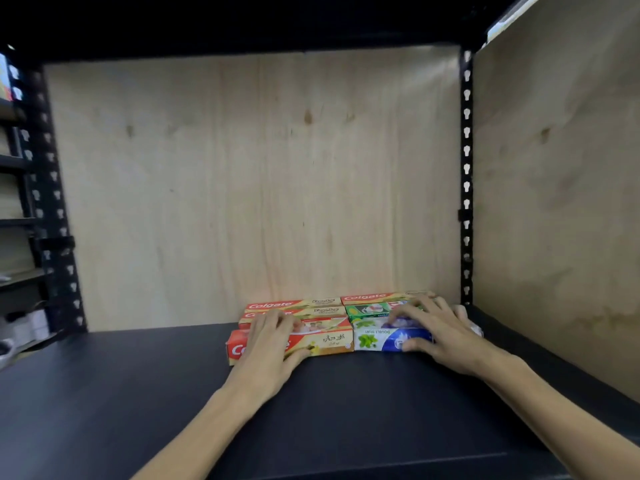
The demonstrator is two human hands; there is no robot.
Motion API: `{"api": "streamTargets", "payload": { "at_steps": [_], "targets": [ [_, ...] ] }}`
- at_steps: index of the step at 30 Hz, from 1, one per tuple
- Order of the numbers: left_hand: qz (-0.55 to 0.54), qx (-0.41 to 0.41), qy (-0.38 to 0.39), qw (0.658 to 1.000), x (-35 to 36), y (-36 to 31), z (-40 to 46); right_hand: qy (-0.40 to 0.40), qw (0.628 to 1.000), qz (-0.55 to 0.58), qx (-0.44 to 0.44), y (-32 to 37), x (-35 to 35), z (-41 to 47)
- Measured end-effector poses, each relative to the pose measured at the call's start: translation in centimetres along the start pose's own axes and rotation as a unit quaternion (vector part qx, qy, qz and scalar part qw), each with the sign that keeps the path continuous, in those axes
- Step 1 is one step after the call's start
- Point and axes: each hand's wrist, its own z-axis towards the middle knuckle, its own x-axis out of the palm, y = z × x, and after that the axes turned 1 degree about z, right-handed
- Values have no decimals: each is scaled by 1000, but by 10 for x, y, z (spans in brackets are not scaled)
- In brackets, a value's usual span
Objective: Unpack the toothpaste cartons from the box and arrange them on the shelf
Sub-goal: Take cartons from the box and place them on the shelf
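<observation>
Several toothpaste cartons lie flat in rows on the dark shelf (138, 393), toward its back right. My left hand (268, 344) grips the front red-and-tan Colgate carton (325, 339), fingers over its top, thumb at its front face. My right hand (436, 332) grips the front blue-and-white double mint carton (375, 339), thumb on the front, fingers across the top. Behind them lie two more red-and-tan cartons (294, 306), a green carton (369, 310) and another red one (374, 298). The box is out of view.
A plywood back panel (242, 185) and plywood right wall (561, 202) enclose the shelf bay. Black perforated uprights stand at the left (52, 202) and right (467, 174). More shelving with blurred items shows at the far left (17, 237).
</observation>
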Motion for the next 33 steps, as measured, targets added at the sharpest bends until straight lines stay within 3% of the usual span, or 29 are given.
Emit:
{"api": "streamTargets", "payload": {
  "at_steps": [5,12,19,23,28,33],
  "targets": [
    [55,11,-26,998,3,4,9,-18,999,-33,23,-8,12,7],
    [21,-8,-20,1000,5,7,9,-8,996,-70,53,-4,13,5],
    [-18,-12,-63,998,-10,-9,-7,-110,987,-79,85,18,7,-23],
    [-47,-20,-54,997,-25,-20,-30,-121,987,-62,87,49,-3,-50],
    [-74,1,3,997,-49,-49,-76,-116,987,61,91,96,-13,-87],
    [-70,38,-91,993,-51,-83,-156,-218,955,185,82,155,0,-145]
  ]
}}
